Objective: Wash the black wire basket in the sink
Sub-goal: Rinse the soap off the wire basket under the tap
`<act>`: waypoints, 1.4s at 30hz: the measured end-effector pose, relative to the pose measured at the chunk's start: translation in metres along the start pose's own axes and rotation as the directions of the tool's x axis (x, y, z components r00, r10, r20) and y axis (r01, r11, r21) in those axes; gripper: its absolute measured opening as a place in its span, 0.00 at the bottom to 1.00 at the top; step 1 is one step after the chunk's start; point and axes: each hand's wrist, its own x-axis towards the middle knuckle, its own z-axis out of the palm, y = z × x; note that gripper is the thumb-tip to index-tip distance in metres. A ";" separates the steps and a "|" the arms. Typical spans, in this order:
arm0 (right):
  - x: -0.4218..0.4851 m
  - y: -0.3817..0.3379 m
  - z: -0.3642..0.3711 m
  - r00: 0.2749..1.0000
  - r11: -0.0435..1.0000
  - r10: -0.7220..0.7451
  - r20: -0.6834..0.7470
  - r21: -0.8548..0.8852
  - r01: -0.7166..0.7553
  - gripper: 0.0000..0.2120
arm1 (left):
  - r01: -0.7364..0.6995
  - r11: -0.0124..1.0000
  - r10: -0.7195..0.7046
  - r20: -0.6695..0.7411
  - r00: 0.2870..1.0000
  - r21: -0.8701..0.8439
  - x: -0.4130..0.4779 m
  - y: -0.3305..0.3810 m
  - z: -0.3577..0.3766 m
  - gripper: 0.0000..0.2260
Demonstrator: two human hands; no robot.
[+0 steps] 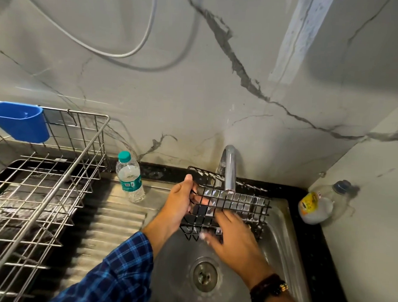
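Note:
The black wire basket [243, 203] hangs tilted over the steel sink [281, 223], right under the chrome tap [229, 172]. My left hand [180, 202] grips the basket's left end, thumb over the top rim and fingers inside the wires. My right hand [232, 236] lies flat against the basket's near side with straight, spread fingers, and a little foam shows at the fingertips. The basket's lower right corner is hidden behind my right hand.
A water bottle [130, 177] with a teal cap stands on the ribbed drainboard [105, 229]. A steel dish rack [41, 186] with a blue cup holder [23, 122] fills the left. A soap bottle [315, 207] lies on the black counter at right. The drain [205, 274] sits below my hands.

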 end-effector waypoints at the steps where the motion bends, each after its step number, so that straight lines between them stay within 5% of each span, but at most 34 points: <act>1: -0.001 0.001 -0.005 0.998 1.000 -0.003 0.060 0.021 0.002 0.31 | -0.003 1.000 0.003 0.002 1.000 0.025 -0.001 -0.001 -0.002 0.20; 7: -0.006 -0.010 -0.009 0.999 0.999 -0.047 -0.016 -0.023 0.047 0.22 | 0.031 0.990 -0.032 0.008 0.999 0.137 -0.012 0.011 -0.018 0.20; 13: -0.005 -0.021 -0.019 0.995 0.997 0.000 -0.097 -0.077 -0.007 0.29 | 0.129 0.975 -0.131 0.001 0.991 0.184 -0.024 0.019 -0.023 0.20; 16: -0.012 -0.023 -0.019 0.996 0.996 -0.013 -0.087 -0.094 0.004 0.27 | 0.186 0.983 -0.186 -0.014 0.982 0.003 -0.031 0.023 -0.011 0.22; 19: -0.019 -0.018 -0.017 0.998 0.985 0.024 -0.058 -0.170 -0.034 0.20 | 0.331 0.892 -0.355 -0.024 0.935 -0.308 -0.034 0.029 0.005 0.21; 21: -0.022 -0.014 -0.019 0.997 0.982 0.058 -0.059 -0.174 -0.068 0.16 | 0.363 0.856 -0.406 -0.044 0.913 -0.369 -0.034 0.027 0.016 0.20; 26: -0.029 -0.008 -0.020 0.968 0.975 0.170 -0.185 0.176 -0.138 0.10 | 0.280 0.952 -0.297 -0.161 0.941 -0.119 -0.032 0.017 0.023 0.21; 29: -0.023 -0.001 -0.017 0.932 0.991 0.126 -0.341 0.083 -0.104 0.09 | 0.249 0.968 -0.248 -0.144 0.958 -0.011 -0.024 0.013 0.022 0.23; 34: -0.009 -0.001 -0.015 0.835 0.983 0.070 -0.545 -0.107 -0.152 0.19 | 0.274 0.946 -0.293 -0.094 0.952 -0.173 -0.008 0.020 0.025 0.24; 36: -0.002 -0.004 -0.021 0.801 0.978 0.088 -0.593 -0.101 -0.183 0.19 | 0.212 0.973 -0.220 -0.076 0.973 -0.095 -0.003 0.018 0.025 0.26; 42: 0.025 -0.022 -0.030 0.898 0.974 0.170 -0.405 -0.070 -0.216 0.32 | 0.070 0.977 -0.092 0.102 0.991 0.201 -0.002 0.009 0.044 0.25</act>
